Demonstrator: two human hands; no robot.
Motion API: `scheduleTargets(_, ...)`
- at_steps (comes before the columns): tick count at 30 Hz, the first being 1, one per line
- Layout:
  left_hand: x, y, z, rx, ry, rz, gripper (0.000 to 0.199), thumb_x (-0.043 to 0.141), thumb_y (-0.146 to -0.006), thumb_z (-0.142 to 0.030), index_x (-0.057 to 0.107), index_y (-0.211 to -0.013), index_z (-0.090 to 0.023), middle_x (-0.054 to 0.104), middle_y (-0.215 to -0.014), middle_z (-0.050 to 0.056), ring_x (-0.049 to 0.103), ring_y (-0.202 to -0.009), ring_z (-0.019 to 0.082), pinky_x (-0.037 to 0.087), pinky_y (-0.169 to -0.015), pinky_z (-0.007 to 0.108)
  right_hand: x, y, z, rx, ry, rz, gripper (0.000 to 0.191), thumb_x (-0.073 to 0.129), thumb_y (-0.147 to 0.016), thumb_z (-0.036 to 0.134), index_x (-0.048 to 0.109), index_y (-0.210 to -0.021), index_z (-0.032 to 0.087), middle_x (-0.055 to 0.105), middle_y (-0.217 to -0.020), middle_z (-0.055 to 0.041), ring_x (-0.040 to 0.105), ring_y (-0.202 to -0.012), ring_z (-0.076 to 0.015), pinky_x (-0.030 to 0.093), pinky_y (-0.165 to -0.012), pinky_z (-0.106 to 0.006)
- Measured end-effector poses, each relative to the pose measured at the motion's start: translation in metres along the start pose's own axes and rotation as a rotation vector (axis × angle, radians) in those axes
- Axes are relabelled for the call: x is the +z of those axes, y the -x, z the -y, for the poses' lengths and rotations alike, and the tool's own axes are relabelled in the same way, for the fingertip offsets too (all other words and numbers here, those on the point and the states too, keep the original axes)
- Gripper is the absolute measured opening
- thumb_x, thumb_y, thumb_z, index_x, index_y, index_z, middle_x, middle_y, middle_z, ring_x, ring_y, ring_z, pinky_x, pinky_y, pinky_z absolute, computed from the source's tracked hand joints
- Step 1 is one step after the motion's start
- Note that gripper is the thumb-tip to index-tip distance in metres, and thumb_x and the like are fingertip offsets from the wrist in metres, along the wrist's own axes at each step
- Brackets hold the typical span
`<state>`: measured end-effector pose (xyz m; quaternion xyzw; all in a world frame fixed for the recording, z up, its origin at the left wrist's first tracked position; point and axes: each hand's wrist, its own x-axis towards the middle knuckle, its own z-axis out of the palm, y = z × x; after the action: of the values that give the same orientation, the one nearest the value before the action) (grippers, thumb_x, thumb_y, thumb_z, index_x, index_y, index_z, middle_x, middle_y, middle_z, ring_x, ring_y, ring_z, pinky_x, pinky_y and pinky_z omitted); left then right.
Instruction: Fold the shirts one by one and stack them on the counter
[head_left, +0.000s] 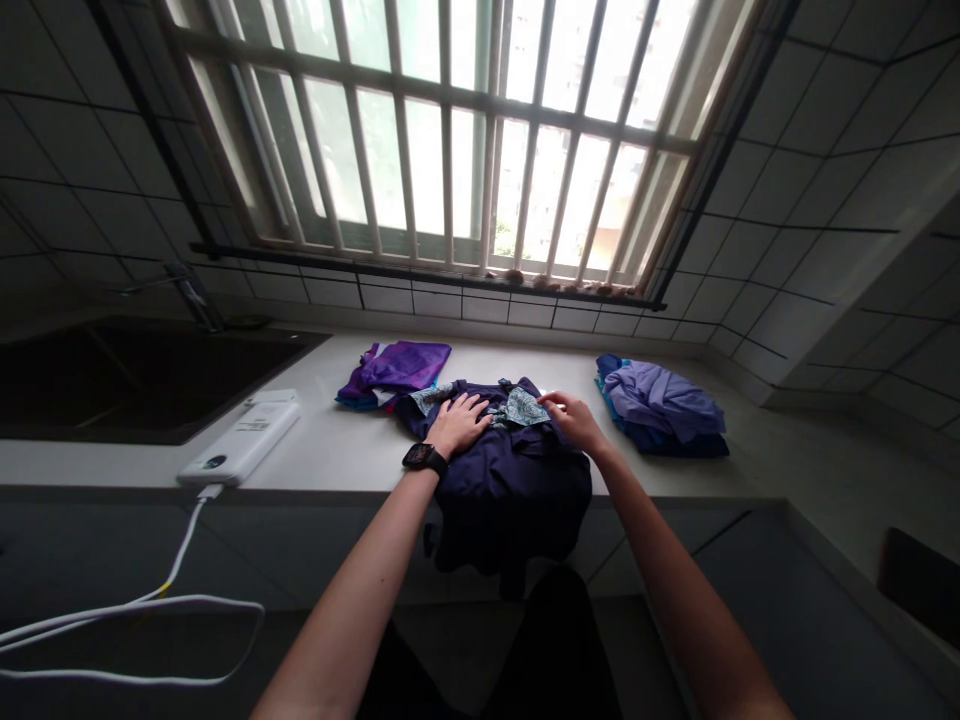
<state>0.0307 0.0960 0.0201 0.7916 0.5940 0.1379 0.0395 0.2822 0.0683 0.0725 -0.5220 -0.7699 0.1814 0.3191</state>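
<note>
A dark navy garment [517,485] with patterned teal-and-white parts lies on the white counter, its lower part hanging over the front edge. My left hand [457,424], with a black watch on the wrist, rests on the garment's left upper part, fingers spread flat. At the right, my right hand [571,418] has its fingers pinched together at the edge of the patterned piece [525,408]. Behind and to the left sits a folded purple stack [401,367]. To the right lies a pile of lavender and blue cloth [660,402].
A white power bank [244,440] with a white cable [180,560] lies at the counter's left front. Beyond it are a dark sink [150,375] and a faucet [195,298]. A barred window [450,100] rises behind the counter [679,478].
</note>
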Motion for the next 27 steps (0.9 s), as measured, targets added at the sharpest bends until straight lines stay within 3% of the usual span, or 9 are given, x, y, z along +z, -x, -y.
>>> scheduleTargets(4,0.003,-0.001,0.001,0.003,0.028,-0.027,0.048,0.044,-0.105,-0.043,0.06,-0.148,-0.031,0.048,-0.165,0.008,0.036,-0.157,0.031,0.027,-0.126,0.057,0.033,-0.003,0.001,-0.001,0.296,0.161,0.053,0.051,-0.101,0.032,0.056,-0.153,0.021,0.045,-0.167,-0.008,0.039,-0.155,-0.0229,0.032,-0.127,-0.038)
scheduleTargets(8,0.004,-0.001,0.002,0.003,0.02,-0.022,0.048,0.044,-0.105,-0.043,0.059,-0.149,-0.03,0.047,-0.166,0.008,0.035,-0.157,0.031,0.025,-0.127,0.057,0.054,-0.004,-0.006,0.096,0.461,0.273,0.059,0.039,-0.108,0.041,0.038,-0.165,0.026,0.029,-0.174,-0.0031,0.021,-0.163,-0.0249,0.021,-0.131,-0.05)
scheduleTargets(15,0.002,0.0,0.0,-0.013,0.033,0.002,0.048,0.045,-0.104,-0.043,0.059,-0.148,-0.028,0.048,-0.165,0.008,0.035,-0.157,0.031,0.025,-0.128,0.055,0.049,-0.018,-0.021,0.144,0.507,0.251,0.059,0.029,-0.108,0.029,0.035,-0.166,0.028,0.026,-0.175,-0.0028,0.024,-0.162,-0.0256,0.027,-0.128,-0.059)
scheduleTargets(18,-0.003,0.001,-0.004,-0.015,0.093,-0.077,0.048,0.052,-0.1,-0.036,0.057,-0.147,-0.024,0.053,-0.16,0.011,0.045,-0.15,0.029,0.035,-0.124,0.047,0.048,-0.025,-0.028,0.145,0.503,0.223,0.059,0.028,-0.107,0.025,0.037,-0.166,0.027,0.029,-0.174,-0.0044,0.026,-0.161,-0.0255,0.026,-0.127,-0.061)
scheduleTargets(20,-0.01,0.006,0.001,-0.109,0.12,-0.27,0.047,0.05,-0.098,-0.024,0.056,-0.144,-0.018,0.059,-0.151,0.016,0.054,-0.141,0.028,0.044,-0.116,0.043,0.047,-0.029,-0.034,0.148,0.495,0.202,0.06,0.028,-0.106,0.023,0.038,-0.165,0.027,0.03,-0.174,-0.0049,0.028,-0.161,-0.0256,0.025,-0.127,-0.063)
scheduleTargets(23,-0.028,0.021,0.027,-0.453,0.066,-0.641,0.044,0.047,-0.091,-0.012,0.06,-0.134,-0.013,0.065,-0.137,0.023,0.061,-0.13,0.035,0.05,-0.104,0.049,0.047,-0.032,-0.041,0.149,0.469,0.177,0.06,0.029,-0.105,0.022,0.041,-0.164,0.027,0.034,-0.173,-0.0054,0.031,-0.159,-0.0261,0.025,-0.127,-0.064)
scheduleTargets(24,-0.034,0.027,0.04,-0.554,0.041,-0.667,0.041,0.051,-0.089,-0.012,0.063,-0.128,-0.013,0.066,-0.133,0.024,0.063,-0.126,0.037,0.051,-0.101,0.05,0.048,-0.033,-0.043,0.149,0.46,0.171,0.06,0.029,-0.105,0.022,0.042,-0.163,0.026,0.034,-0.172,-0.0056,0.031,-0.159,-0.0261,0.025,-0.127,-0.064)
scheduleTargets(25,-0.041,0.034,0.054,-0.619,0.027,-0.617,0.036,0.057,-0.086,-0.013,0.067,-0.121,-0.014,0.069,-0.128,0.024,0.065,-0.122,0.039,0.053,-0.097,0.051,0.049,-0.033,-0.045,0.151,0.453,0.165,0.06,0.03,-0.105,0.023,0.042,-0.163,0.025,0.035,-0.172,-0.0058,0.031,-0.159,-0.0262,0.025,-0.128,-0.063)
scheduleTargets(27,-0.05,0.045,0.079,-0.606,0.024,-0.38,0.024,0.073,-0.079,-0.02,0.072,-0.103,-0.017,0.076,-0.111,0.02,0.071,-0.108,0.038,0.056,-0.088,0.047,0.051,-0.034,-0.047,0.152,0.445,0.154,0.059,0.03,-0.105,0.024,0.043,-0.163,0.023,0.034,-0.172,-0.0063,0.031,-0.159,-0.0263,0.023,-0.128,-0.062)
